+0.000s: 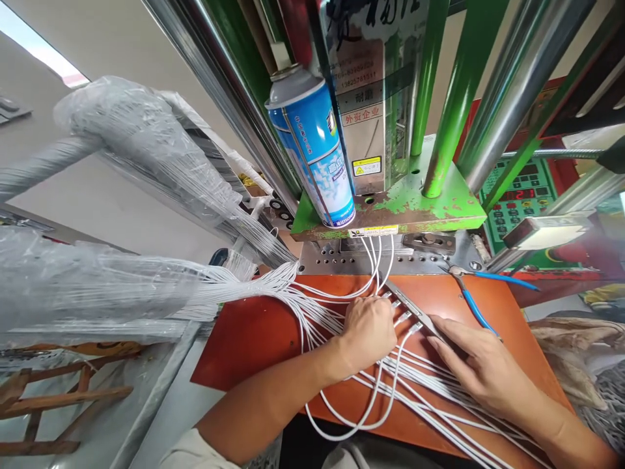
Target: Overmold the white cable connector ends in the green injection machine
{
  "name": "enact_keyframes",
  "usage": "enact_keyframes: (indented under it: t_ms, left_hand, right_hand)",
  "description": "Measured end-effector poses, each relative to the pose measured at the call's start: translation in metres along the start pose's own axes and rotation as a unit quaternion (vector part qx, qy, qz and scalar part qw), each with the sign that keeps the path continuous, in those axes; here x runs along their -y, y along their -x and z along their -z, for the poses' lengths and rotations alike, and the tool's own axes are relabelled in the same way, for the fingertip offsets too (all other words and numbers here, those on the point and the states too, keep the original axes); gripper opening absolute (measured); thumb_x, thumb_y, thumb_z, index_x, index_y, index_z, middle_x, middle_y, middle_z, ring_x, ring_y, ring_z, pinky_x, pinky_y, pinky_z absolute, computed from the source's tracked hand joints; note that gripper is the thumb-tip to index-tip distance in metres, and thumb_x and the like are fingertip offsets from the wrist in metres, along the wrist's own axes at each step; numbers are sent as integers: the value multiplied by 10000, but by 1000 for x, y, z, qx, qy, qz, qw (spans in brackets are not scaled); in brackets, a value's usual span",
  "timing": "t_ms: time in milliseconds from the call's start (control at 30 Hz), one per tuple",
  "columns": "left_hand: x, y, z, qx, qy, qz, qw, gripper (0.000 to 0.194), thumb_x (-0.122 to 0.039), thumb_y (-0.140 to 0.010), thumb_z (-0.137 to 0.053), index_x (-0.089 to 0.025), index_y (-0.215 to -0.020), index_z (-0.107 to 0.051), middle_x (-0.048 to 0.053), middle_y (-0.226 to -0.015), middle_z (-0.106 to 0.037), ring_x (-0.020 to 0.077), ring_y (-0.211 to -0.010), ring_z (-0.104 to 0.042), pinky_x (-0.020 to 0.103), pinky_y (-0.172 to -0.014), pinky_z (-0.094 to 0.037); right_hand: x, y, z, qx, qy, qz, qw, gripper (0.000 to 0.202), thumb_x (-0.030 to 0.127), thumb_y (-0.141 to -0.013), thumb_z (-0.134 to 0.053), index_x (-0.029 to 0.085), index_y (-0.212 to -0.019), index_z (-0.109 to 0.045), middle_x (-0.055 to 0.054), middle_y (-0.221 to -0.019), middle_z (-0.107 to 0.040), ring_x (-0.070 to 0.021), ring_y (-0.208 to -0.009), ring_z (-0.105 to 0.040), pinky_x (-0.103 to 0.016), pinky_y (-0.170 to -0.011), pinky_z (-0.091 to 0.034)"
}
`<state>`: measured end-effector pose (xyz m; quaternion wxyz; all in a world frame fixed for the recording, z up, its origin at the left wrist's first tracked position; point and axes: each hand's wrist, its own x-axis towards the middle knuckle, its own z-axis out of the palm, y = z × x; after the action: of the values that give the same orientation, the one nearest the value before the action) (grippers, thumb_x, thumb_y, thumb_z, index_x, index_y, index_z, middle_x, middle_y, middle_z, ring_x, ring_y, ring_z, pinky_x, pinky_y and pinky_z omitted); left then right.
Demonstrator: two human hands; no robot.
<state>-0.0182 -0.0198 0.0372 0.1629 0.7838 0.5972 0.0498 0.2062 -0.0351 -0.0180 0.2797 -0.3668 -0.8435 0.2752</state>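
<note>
My right hand [481, 361] grips the lower end of a narrow metal bar [413, 306], thumb and fingers on either side of it. Several white cables with plugs [404, 317] sit in a row along the bar's left edge. At the bar's upper part, my left hand [371, 327] is closed, fingers curled at the cable ends; exactly what they pinch is hidden. White cables [312, 312] run beneath my left hand and across the orange board [263, 342]. Some other cables [375, 254] come out from under the green machine plate.
A blue spray can [317, 156] stands on the green machine plate [439, 202]. Blue-handled pliers [471, 293] lie at the board's back right. Plastic-wrapped cable bundles [97, 283] extend leftward. A control panel [522, 195] is at right.
</note>
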Motion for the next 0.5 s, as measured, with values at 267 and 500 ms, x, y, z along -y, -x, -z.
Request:
enact_keyframes:
  t_ms: [267, 500]
  left_hand:
    - [41, 4, 46, -54, 179, -7, 982, 395, -505, -985, -570, -168, -821, -695, 45, -714, -676, 171, -661, -617, 295, -662, -467]
    - [64, -70, 29, -75, 684, 44, 724, 303, -413, -900, -702, -163, -1054, -629, 69, -970, -692, 160, -848, -675, 312, -817, -540]
  right_hand:
    - [6, -9, -7, -38, 142, -53, 988, 237, 396, -1063, -475, 236, -1148, -628, -86, -1034, -621, -246, -938, -599, -381, -773, -471]
    - [5, -10, -6, -8, 125, -61, 990, 291, 418, -1050, -502, 250, -1263, -608, -95, -1134, -611, -263, -1033, -585, -417, -854, -499]
